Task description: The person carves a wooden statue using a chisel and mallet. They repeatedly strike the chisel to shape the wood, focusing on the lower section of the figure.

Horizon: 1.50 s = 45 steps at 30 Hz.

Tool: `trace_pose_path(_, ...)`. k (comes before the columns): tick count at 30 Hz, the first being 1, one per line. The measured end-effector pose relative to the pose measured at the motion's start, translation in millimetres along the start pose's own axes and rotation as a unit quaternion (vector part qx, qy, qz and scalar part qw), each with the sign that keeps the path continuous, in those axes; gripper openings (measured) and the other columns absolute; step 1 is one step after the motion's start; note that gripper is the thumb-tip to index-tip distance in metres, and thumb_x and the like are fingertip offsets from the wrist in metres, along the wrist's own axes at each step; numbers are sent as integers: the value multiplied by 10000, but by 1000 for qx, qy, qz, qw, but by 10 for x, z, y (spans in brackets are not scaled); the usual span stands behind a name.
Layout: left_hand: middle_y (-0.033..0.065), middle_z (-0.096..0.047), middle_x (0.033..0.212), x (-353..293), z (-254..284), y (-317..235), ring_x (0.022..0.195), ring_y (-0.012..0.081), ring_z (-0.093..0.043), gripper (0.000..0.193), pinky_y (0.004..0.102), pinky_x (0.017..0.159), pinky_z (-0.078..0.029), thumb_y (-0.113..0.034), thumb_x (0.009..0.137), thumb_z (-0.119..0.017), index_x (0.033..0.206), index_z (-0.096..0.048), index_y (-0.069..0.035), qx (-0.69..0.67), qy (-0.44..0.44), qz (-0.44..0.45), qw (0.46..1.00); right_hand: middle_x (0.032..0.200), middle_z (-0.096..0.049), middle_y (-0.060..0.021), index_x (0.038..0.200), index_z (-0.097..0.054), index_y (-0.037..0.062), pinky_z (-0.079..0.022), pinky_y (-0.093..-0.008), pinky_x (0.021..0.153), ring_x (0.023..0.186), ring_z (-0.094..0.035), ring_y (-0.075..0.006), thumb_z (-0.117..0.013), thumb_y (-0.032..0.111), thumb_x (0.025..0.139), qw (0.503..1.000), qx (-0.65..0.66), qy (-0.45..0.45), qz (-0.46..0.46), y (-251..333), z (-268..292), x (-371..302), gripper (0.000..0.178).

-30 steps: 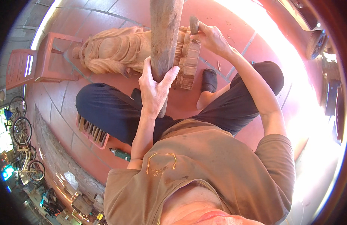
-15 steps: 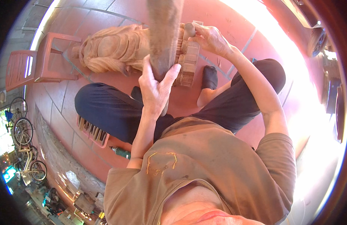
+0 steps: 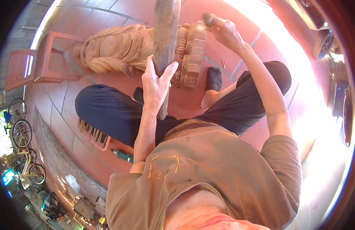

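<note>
A carved brown wooden figure (image 3: 116, 50) lies on its side on the reddish tiled floor (image 3: 64, 100), in front of the seated person, with its blocky, grooved base (image 3: 193, 61) toward the right. The left hand (image 3: 157, 86) has its grip closed around the narrower part of a thick, greyish-brown wooden club (image 3: 166, 34), which crosses the view over the figure; whether the two touch cannot be determined. The right hand (image 3: 228, 33) has its grip closed on a short, dark, round-ended piece (image 3: 207, 20) just beyond the base; its far portion is hidden or blurred, so its full form is not established. Condition of the piece: folds and a rounded panel are already cut into the body, and the base bears ridges and stepped blocks, so the shaping appears, in my judgement, well advanced. The visible surfaces look like bare, uncoated wood; how much cutting or smoothing remains cannot be told at this range. Also noted: a pink plastic basket (image 3: 106, 146) of tool handles (image 3: 94, 132) beside the left knee, a dark green cylindrical tool (image 3: 124, 155) near it, and a red plastic chair (image 3: 51, 57) beyond the figure's far end.
</note>
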<state>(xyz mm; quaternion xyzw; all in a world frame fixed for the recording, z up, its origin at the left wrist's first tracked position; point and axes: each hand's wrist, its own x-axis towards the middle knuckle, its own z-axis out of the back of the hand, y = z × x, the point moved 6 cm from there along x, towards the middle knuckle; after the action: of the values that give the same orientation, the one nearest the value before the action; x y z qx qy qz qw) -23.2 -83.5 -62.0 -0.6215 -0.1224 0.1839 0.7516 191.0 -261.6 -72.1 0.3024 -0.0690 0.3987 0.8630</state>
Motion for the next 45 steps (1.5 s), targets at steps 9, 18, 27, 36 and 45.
trace_pose_path(9,4,-589,740,-11,-30,-30,562,69,-533,306,232,505,-438,-239,933,-738,1087,-571,-33,-26,-2,-1,1000,967,-755,-121,1107,-655,73,-559,-391,803,907,-733,-284,-733,141,892,993,81,66,-60,-40,-126,-41,238)
trace_pose_path(18,53,-664,814,-93,-52,-203,638,103,-598,349,266,575,-499,-161,912,-752,1142,-547,2,-74,-29,-73,994,857,-710,-195,1057,-608,56,-549,-436,751,853,-702,-392,-742,195,876,992,115,33,34,76,-140,-73,264)
trace_pose_path(27,250,-670,832,-67,-243,-201,704,356,-691,484,382,668,-544,-231,912,-755,1241,-495,11,173,57,-129,975,924,-704,-206,1051,-604,49,-544,-446,749,895,-681,-405,-729,171,879,990,124,59,15,84,-179,-115,245)
trace_pose_path(36,121,-709,895,-214,-74,-406,744,126,-655,468,303,667,-549,-131,886,-784,1208,-488,37,-26,-75,-150,986,879,-688,-198,1052,-598,39,-536,-449,742,881,-681,-389,-715,191,887,991,113,19,74,218,-177,-96,253)
trace_pose_path(45,205,-724,834,9,-66,-49,736,309,-721,495,393,658,-543,-303,896,-775,1184,-555,36,109,16,-59,992,848,-715,-150,1006,-602,57,-553,-440,703,816,-698,-375,-735,178,867,997,75,-15,4,15,-139,-83,227)
